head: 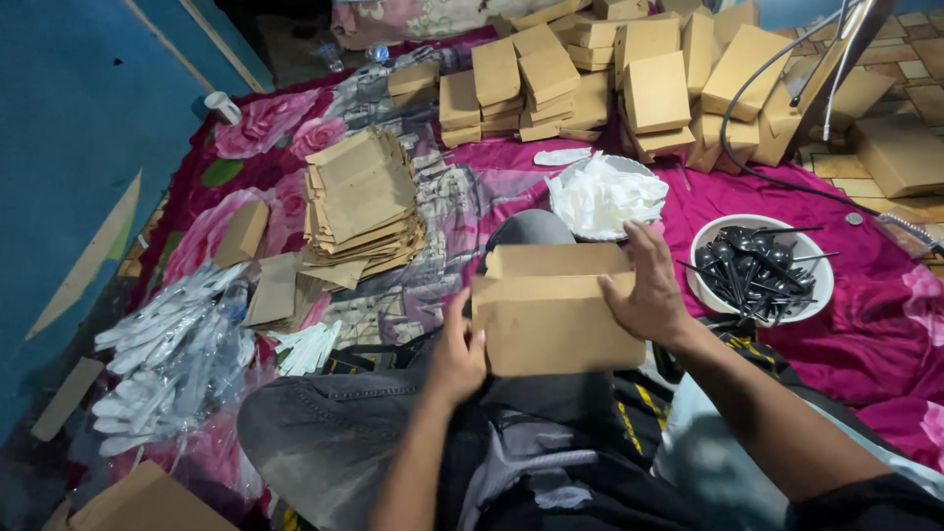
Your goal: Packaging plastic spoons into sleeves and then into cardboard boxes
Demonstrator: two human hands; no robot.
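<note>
We are holding 1 flat brown cardboard box (556, 313) over the lap, still unfolded — left hand (455, 356) gripping its lower left edge, right hand (649, 292) clasping its upper right. We judge the work well advanced: over 20 finished boxes (629, 79) are standing stacked beyond, while 1 pile of flat blanks (362, 202) is waiting. 1 bowl of black spoons (762, 267) and 1 plate of white napkins (602, 195) are sitting nearby.

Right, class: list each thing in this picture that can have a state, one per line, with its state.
Box: half-folded, flap up, held in both hands.
Left hand: gripping box's left edge.
Right hand: gripping box's top right.
Flat cartons: unfolded, stacked.
Finished boxes: closed, piled.
Spoon bowl: filled with black spoons.
Tissue bowl: heaped with white tissues.
</note>
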